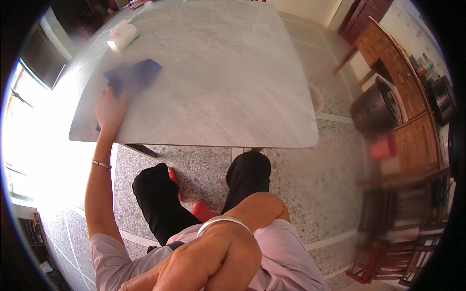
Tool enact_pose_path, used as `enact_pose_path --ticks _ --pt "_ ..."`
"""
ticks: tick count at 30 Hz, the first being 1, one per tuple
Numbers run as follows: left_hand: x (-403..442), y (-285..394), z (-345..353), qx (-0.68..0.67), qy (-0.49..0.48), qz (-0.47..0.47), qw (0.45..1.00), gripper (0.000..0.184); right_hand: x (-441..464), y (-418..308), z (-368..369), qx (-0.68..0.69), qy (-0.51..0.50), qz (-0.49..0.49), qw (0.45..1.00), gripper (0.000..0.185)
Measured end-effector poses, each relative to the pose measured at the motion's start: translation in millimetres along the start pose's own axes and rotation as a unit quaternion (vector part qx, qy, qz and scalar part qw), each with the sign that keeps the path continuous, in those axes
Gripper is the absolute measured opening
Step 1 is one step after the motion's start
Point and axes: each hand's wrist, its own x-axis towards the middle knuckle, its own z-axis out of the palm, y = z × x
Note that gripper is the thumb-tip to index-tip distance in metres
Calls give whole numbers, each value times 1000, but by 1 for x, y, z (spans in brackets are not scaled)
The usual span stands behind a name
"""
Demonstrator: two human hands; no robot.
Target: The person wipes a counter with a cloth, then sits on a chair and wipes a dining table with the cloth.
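Near the left edge of the grey marble-patterned table, my left hand rests on a dark blue cloth. The cloth spreads beyond my fingertips, and a small bit of it shows beside the wrist. Motion smears the fingers and part of the cloth. A thin bracelet circles that wrist. My right hand is raised very close to the camera, below a silver bangle, with its fingers largely cut off by the bottom edge. Whether it holds anything is not visible.
A white tissue pack lies on the table's far left. To the right stand a wooden desk, a dark metal bin, a red container and wooden chairs. My legs are at the table's near edge, above the speckled floor.
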Motion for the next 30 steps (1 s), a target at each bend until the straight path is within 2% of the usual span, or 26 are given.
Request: enact_pose_path --ticks 4,6,8,9,11,12,14,16,18,20,21,23,24,26,27,29,30 --pt "0 -2 2 -1 9 3 1000 56 18 20 19 -45 130 -189 972 11" --pt "0 -2 3 3 12 1 1000 56 33 28 37 -92 236 -250 935 9" --pt "-1 -2 3 2 18 1 1000 56 44 41 46 -83 290 -356 884 11" --pt "-1 -2 3 1 22 1 1000 56 47 57 42 -44 282 -440 851 12" --pt "0 -4 5 0 21 1 1000 56 42 58 37 -30 251 -433 865 15" --pt "1 -5 6 -1 20 1 1000 56 31 43 33 -55 229 -342 910 15" --pt "0 -3 5 1 18 -2 1000 56 16 39 23 -63 171 -282 942 17" --pt "0 -4 5 1 19 -2 1000 56 9 52 7 -43 97 -316 943 18" --pt "1 -5 7 0 23 1 1000 56 7 42 -8 -42 8 -278 960 19" --pt "2 -6 10 18 26 -3 1000 56 7 39 -3 -47 30 -258 965 20" --pt "3 -6 10 27 28 -5 999 56 5 45 13 -48 100 -274 955 19" --pt "3 -4 7 21 15 -7 1000 57 4 50 19 -44 140 -288 946 18" --pt "3 -2 3 17 8 -8 1000 57 3 52 15 -37 110 -288 951 17" --pt "2 1 -1 12 -4 -9 1000 58 -2 41 -5 -38 -7 -220 975 15" --pt "2 2 -3 10 -10 -10 1000 58 -4 27 -24 -45 -94 -150 983 12" --pt "1 3 -4 10 -9 -11 1000 58 -1 10 -23 -40 -115 14 992 8" --pt "1 3 -4 10 -9 -12 1000 58 0 -1 -8 -27 -50 107 993 6"
